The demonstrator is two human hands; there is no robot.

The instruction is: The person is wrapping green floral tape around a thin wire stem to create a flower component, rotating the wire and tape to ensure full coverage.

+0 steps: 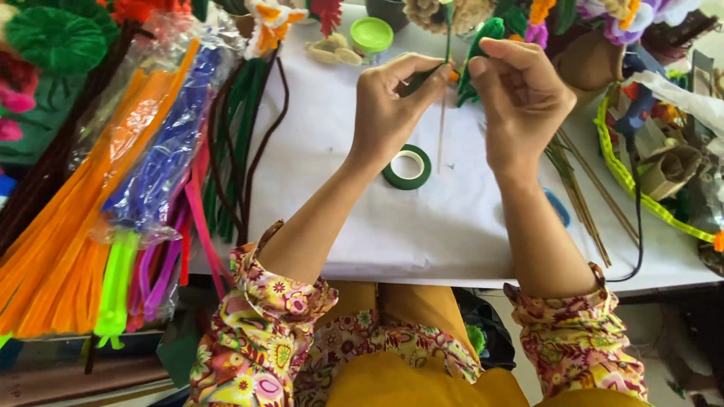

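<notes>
Above the far middle of the white paper sheet on the table, both hands are raised and work on one small piece: a thin pale wooden stick that hangs nearly upright, its lower end clear of the paper, with green fuzzy pipe-cleaner leaves gathered at its top. The left hand pinches the stick's upper part between thumb and forefinger, where a dark green strip lies across the fingertips and a small orange spot shows just beside them; its other fingers are curled in. The right hand is closed in a pinch at the green leaves, thumb and forefinger pressed together at the far edge; what lies between them is too small to tell. Just near of the left hand a roll of green tape lies flat on the paper. To the left lie bundles of pipe cleaners in orange, blue, pink and lime, some in clear bags. To the right of the right wrist lies a sheaf of thin sticks, and beyond it a basket with a yellow-green rim.
</notes>
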